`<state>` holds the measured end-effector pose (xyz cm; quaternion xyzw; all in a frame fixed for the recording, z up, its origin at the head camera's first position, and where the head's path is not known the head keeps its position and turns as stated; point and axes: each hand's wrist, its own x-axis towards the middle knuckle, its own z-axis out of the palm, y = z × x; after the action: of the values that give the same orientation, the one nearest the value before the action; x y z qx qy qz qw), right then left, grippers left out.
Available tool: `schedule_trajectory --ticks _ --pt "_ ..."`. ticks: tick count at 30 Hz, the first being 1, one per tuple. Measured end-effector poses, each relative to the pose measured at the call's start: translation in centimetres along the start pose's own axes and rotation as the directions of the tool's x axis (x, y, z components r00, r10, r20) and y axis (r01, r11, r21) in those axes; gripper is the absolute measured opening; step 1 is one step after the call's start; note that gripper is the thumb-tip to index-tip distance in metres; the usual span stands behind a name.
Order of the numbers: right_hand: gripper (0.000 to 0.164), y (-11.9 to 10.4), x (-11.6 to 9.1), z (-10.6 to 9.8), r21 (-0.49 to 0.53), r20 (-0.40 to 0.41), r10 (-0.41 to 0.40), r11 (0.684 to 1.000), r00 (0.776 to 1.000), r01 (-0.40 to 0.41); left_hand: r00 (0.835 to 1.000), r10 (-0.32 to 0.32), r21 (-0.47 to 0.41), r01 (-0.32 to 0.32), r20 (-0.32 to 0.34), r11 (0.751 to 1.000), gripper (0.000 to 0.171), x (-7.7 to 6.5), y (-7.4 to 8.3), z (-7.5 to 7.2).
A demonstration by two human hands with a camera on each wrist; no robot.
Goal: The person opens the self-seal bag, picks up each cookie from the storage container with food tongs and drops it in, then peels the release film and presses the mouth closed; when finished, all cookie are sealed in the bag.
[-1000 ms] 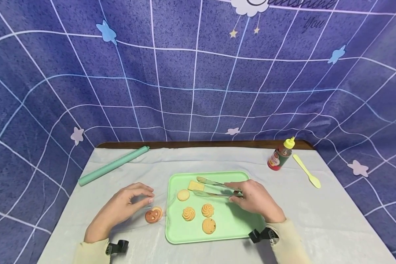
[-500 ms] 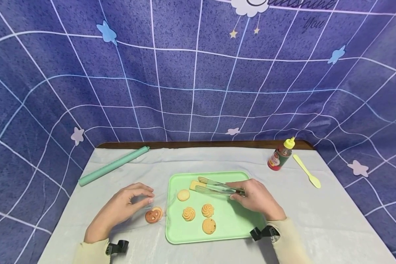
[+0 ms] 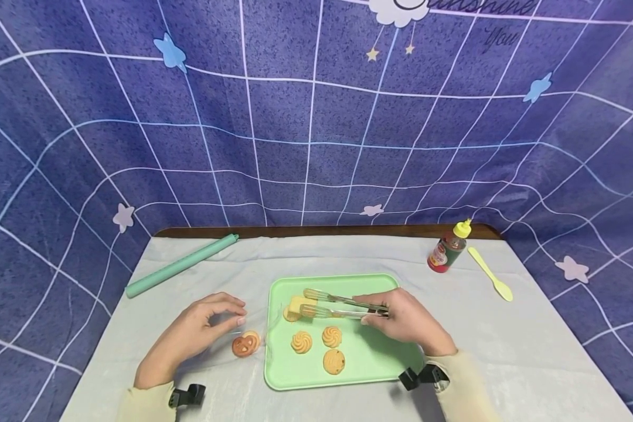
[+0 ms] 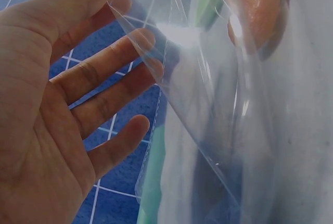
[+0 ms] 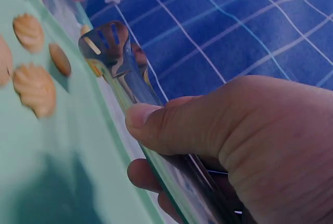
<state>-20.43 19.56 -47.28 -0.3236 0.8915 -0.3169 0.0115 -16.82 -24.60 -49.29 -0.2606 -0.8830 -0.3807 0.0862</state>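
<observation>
My left hand (image 3: pixel 206 322) pinches the edge of a clear plastic bag (image 4: pixel 208 130) between thumb and index finger, its other fingers spread along the film. Inside the bag lie a brown pretzel-shaped cookie (image 3: pixel 244 344) and a paler one behind it. Metal slotted tongs (image 3: pixel 343 313) are gripped in my right hand (image 3: pixel 408 316), over the light green tray (image 3: pixel 380 357). Between the tongs' heads is a yellow rectangular cookie (image 3: pixel 296 305), overlapping a round pale cookie (image 3: pixel 287 315) in the head view. Two swirl cookies (image 3: pixel 301 341) and a chip-dotted round cookie (image 3: pixel 334 361) lie nearer the front.
A green rolling-pin-like stick (image 3: pixel 181 265) lies at the back left of the cloth-covered table (image 3: pixel 533 363). At the back right stand a sauce bottle with a yellow cap (image 3: pixel 446 249) and, beside it, a yellow spoon (image 3: pixel 490 274). A blue gridded curtain (image 3: pixel 316 117) hangs behind.
The tongs have closed around the rectangular cookie and carried it left, toward the round pale cookie. My left hand stays where it was.
</observation>
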Motion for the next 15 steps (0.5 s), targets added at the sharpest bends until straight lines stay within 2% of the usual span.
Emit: schedule_trajectory --ticks 7,15 --pt "0.040 -1.7 0.9 2.1 0.051 0.027 -0.148 0.988 0.989 0.147 1.000 -0.006 0.008 0.006 -0.002 1.000 0.009 0.0 0.0 0.0" --pt "0.041 -3.6 1.6 3.7 0.060 0.038 -0.176 0.983 0.984 0.174 1.000 -0.006 0.017 0.006 0.008 1.000 0.009 0.0 0.1 0.0"
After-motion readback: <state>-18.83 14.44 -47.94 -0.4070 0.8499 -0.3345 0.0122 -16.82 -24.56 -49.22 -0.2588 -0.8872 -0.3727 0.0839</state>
